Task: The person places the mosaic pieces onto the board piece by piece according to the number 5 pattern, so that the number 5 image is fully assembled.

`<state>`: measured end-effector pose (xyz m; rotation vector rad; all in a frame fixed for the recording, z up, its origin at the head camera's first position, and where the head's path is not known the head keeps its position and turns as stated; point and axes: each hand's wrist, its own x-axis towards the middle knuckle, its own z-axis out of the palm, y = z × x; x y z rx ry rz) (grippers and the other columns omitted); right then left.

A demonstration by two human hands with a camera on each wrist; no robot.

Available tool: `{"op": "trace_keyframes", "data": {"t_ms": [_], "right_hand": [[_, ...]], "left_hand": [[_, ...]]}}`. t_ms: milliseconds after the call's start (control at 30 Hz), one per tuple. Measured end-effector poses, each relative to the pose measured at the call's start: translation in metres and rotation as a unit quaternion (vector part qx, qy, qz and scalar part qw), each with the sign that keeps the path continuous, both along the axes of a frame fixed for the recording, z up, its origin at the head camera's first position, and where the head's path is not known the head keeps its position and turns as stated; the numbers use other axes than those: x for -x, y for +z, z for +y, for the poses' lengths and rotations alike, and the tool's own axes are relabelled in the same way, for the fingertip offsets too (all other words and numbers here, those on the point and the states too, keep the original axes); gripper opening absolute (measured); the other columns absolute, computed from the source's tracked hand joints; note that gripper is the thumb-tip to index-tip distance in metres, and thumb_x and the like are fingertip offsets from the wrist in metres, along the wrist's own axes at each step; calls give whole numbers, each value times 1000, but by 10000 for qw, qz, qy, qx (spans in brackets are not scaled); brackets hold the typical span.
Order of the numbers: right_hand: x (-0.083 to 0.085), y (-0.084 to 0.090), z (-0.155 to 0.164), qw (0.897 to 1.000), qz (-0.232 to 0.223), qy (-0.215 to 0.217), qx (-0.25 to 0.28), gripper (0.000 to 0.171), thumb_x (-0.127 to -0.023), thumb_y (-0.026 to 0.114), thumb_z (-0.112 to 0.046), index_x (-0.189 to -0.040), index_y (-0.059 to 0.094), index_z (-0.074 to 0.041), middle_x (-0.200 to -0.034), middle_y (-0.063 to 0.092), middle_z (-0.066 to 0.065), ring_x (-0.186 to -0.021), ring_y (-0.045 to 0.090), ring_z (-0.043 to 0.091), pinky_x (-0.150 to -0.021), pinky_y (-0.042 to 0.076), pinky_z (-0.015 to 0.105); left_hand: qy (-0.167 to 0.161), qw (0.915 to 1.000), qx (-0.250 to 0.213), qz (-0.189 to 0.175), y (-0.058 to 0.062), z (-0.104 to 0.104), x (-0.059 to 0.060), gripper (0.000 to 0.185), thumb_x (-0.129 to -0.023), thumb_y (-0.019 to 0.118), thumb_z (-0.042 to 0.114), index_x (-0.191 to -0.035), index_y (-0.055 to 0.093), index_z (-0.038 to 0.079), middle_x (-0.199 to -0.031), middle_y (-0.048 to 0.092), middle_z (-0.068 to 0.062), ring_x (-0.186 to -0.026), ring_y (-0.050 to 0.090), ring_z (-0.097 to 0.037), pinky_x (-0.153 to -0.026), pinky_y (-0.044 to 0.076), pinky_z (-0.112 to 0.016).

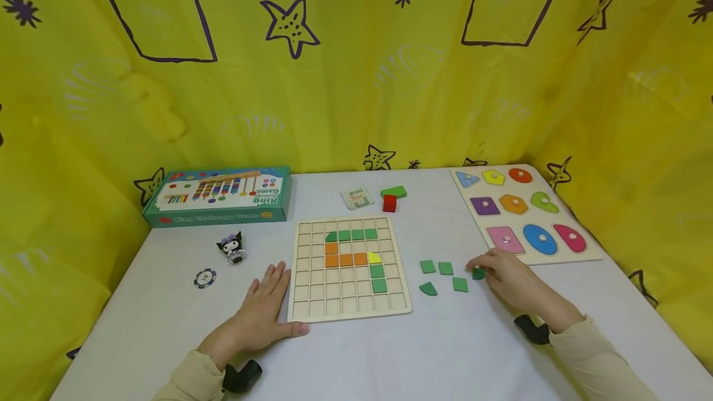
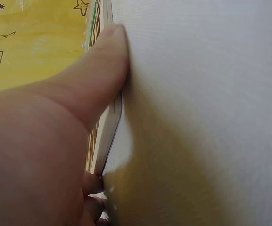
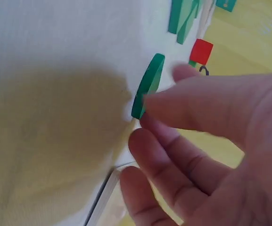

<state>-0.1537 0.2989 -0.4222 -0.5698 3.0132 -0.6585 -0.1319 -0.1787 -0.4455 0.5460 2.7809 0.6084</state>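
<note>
A wooden grid board (image 1: pixel 348 308) lies flat, with green, orange and yellow pieces set in some cells. My left hand (image 1: pixel 259 317) rests spread at its lower left corner, fingers beside the left edge; the thumb (image 2: pixel 110 52) lies along the front edge. To the right, my right hand (image 1: pixel 509 280) has its thumb and fingertips at a green quarter-circle piece (image 3: pixel 150 82), which it appears to pinch at one end; the fingers partly cover it. Left of that hand lie several loose green squares (image 1: pixel 445 268) and another green quarter-circle (image 1: pixel 428 289).
A small pattern card (image 1: pixel 356 197), a red block (image 1: pixel 390 203) and a green block (image 1: pixel 397 192) lie behind the board. A shape-knob puzzle (image 1: pixel 523 215) stands right. At left are a boxed ring game (image 1: pixel 217 197), a small figurine (image 1: pixel 232 247) and a chip (image 1: pixel 205 278).
</note>
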Motion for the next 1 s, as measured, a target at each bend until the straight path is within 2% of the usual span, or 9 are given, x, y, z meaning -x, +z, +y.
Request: {"op": "trace_keyframes", "data": {"t_ms": [133, 233, 433, 567, 700, 833, 1000], "right_hand": [[1, 1, -4, 9988, -219, -418, 130, 26, -85, 70, -3, -111, 69, -1, -88, 60, 0, -82, 53, 20, -72, 50, 39], [2, 1, -6, 9973, -396, -621, 28, 27, -84, 78, -14, -105, 69, 0, -83, 58, -1, -79, 52, 20, -71, 50, 37], [4, -1, -9, 9961, -518, -695, -177, 22, -83, 79, -14, -99, 69, -2, -83, 59, 0, -79, 54, 21, -73, 53, 42], [1, 1, -16, 9970, -462, -621, -50, 21, -85, 77, -16, -99, 68, -2, -81, 58, -2, -76, 53, 19, -69, 52, 37], [-4, 8, -42, 9986, -378, -162, 319, 19, -87, 76, -18, -98, 68, -5, -80, 57, -6, -74, 51, 14, -66, 49, 30], [-8, 12, -80, 9964, -255, 628, 512, 16, -85, 78, -20, -95, 70, -9, -80, 56, -11, -74, 51, 10, -66, 47, 27], [-8, 6, -120, 9885, 131, 1483, 248, 17, -85, 78, -24, -95, 72, -12, -85, 60, -12, -78, 53, 7, -71, 47, 29]], "left_hand": [[4, 10000, -2, 4, 0, -1, -1, 117, -78, 66, 69, -151, 19, -10, -158, 9, -27, -144, 2, -43, -111, 4, -62], [16, 10000, 24, 6, 0, -2, 0, 117, -78, 65, 70, -151, 19, -10, -158, 9, -26, -145, 1, -42, -111, 3, -62], [-21, 10000, 3, 24, 0, -2, 2, 117, -79, 64, 70, -151, 18, -9, -158, 8, -26, -145, 1, -42, -111, 3, -62], [-102, 9999, 44, 1, 1, -1, 3, 117, -79, 63, 71, -151, 18, -10, -158, 8, -26, -145, 1, -42, -111, 4, -63], [-107, 9999, 52, 36, 2, -1, 3, 117, -79, 63, 71, -151, 18, -10, -158, 8, -26, -145, 1, -42, -111, 4, -62], [-54, 10000, 35, 10, 2, -1, 1, 116, -79, 65, 69, -151, 19, -10, -158, 8, -26, -145, 1, -42, -111, 3, -62], [-38, 10000, -5, -30, 1, 1, 0, 116, -79, 65, 69, -151, 18, -9, -159, 7, -25, -145, 0, -42, -112, 3, -62]]}}
